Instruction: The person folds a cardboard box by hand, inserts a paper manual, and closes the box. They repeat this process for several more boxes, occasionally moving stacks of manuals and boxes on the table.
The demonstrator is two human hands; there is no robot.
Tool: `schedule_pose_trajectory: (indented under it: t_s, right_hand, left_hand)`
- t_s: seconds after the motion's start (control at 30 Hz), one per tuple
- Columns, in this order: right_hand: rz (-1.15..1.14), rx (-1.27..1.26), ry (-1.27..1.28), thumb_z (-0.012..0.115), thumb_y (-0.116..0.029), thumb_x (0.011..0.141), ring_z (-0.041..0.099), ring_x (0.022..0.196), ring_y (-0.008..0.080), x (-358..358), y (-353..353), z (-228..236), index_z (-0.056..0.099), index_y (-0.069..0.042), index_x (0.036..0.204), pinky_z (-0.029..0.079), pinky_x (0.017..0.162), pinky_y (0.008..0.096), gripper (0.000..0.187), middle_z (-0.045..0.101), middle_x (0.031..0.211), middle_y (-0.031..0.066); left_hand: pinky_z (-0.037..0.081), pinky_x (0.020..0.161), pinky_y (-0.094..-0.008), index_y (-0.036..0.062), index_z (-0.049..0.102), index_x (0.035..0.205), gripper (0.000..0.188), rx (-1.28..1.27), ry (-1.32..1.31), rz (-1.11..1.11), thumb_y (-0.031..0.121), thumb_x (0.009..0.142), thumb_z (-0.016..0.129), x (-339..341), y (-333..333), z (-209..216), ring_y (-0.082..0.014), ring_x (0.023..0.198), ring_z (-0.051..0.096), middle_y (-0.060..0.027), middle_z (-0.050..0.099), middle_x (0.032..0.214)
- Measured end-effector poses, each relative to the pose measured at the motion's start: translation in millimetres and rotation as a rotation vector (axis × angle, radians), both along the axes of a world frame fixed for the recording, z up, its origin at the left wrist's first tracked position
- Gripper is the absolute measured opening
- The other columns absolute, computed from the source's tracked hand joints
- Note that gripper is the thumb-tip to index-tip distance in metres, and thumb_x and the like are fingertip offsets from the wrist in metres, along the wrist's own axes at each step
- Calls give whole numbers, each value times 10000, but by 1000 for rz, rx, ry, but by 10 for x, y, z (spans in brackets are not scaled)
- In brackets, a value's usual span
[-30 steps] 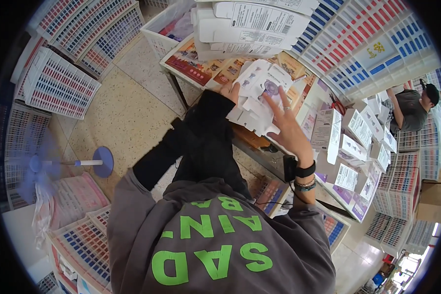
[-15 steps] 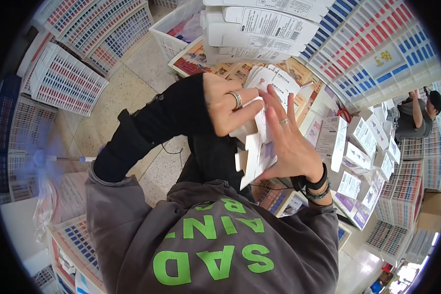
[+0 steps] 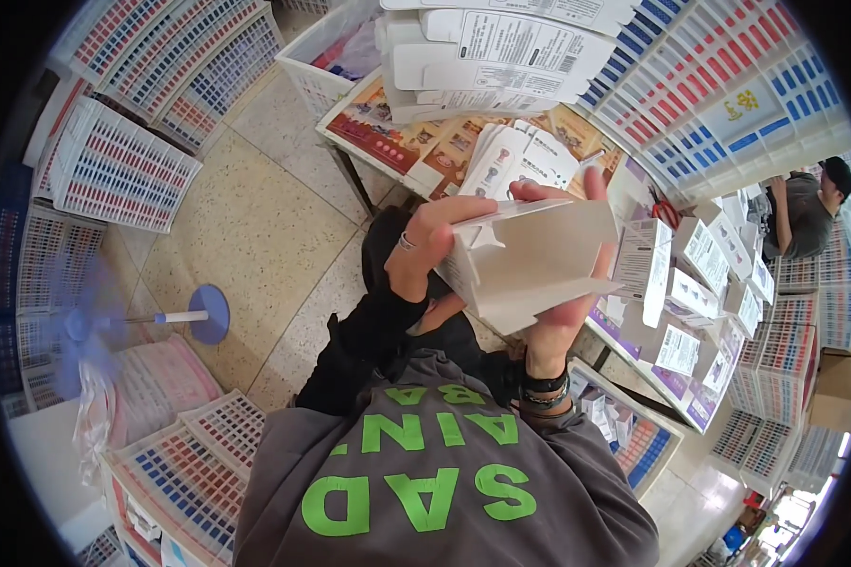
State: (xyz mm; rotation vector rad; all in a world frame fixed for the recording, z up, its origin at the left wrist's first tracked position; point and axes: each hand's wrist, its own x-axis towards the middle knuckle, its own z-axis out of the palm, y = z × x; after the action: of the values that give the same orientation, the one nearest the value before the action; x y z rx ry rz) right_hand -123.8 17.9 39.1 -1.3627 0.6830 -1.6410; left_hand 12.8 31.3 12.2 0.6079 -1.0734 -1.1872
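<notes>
A white folding carton (image 3: 539, 250) is held up in front of me, opened out into a box. Its mouth and bare inside face me, with end flaps standing out along the edges. My left hand (image 3: 420, 248) grips its left side, fingers folded against the wall. On the other side my right hand (image 3: 563, 317) supports it from behind and to the right, partly hidden by the carton, with fingertips showing past the top edge. Just beyond lies a fanned stack of white printed flat cards or cartons (image 3: 517, 163) on the table (image 3: 425, 175).
Tall stacks of flattened cartons (image 3: 529, 52) stand at the back. Small assembled boxes (image 3: 695, 283) crowd the right table, near red-handled scissors (image 3: 665, 210). A plastic crate (image 3: 719, 85) rises at back right. A blue fan (image 3: 208, 314) stands left. A co-worker (image 3: 808, 213) is far right.
The carton has gone from folded and narrow to opened out. My left arm has dropped and drawn in, the left hand moving from over the carton to its left side.
</notes>
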Motion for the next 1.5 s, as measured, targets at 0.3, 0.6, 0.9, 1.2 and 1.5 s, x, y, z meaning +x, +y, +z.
schedule_pose_trajectory:
  t_s: [0.3, 0.6, 0.9, 1.2, 1.5]
  right_hand:
    - [178, 38, 192, 673, -109, 806, 546, 1081, 242, 196, 20, 197, 292, 11, 1380, 429, 947, 387, 700, 507, 1202, 169]
    - [393, -51, 269, 532, 72, 829, 572, 1024, 254, 33, -165, 380, 374, 0, 1318, 452, 903, 388, 520, 542, 1148, 170]
    - [69, -665, 810, 749, 8, 696, 604, 993, 285, 7, -178, 731, 619, -49, 999, 495, 807, 373, 334, 605, 1049, 127]
    - [4, -228, 808, 765, -30, 689, 626, 863, 279, -24, -102, 691, 602, -38, 915, 499, 678, 336, 279, 623, 950, 92]
    - [193, -58, 732, 833, -148, 629, 619, 969, 276, -497, -57, 574, 619, -20, 1071, 479, 833, 360, 508, 641, 1000, 109]
  left_hand:
    - [551, 788, -471, 177, 579, 1109, 289, -839, -390, 515, 161, 836, 674, 282, -212, -315, -372, 938, 639, -250, 563, 1139]
    - [576, 688, -408, 88, 581, 972, 400, -814, -636, 416, 352, 756, 789, 518, -106, 166, -361, 787, 672, -231, 591, 1042]
    - [545, 629, -386, 66, 431, 1110, 707, -661, -83, 521, 461, 678, 826, 262, -197, 112, -325, 778, 668, -223, 624, 994]
    - [539, 688, -387, 88, 352, 1176, 774, -703, -488, 383, 461, 683, 818, 335, -150, 58, -315, 841, 656, -229, 607, 1028]
    - [493, 801, -413, 92, 295, 1246, 811, -614, -532, 141, 502, 729, 766, 144, -151, -6, -298, 910, 625, -225, 576, 1058]
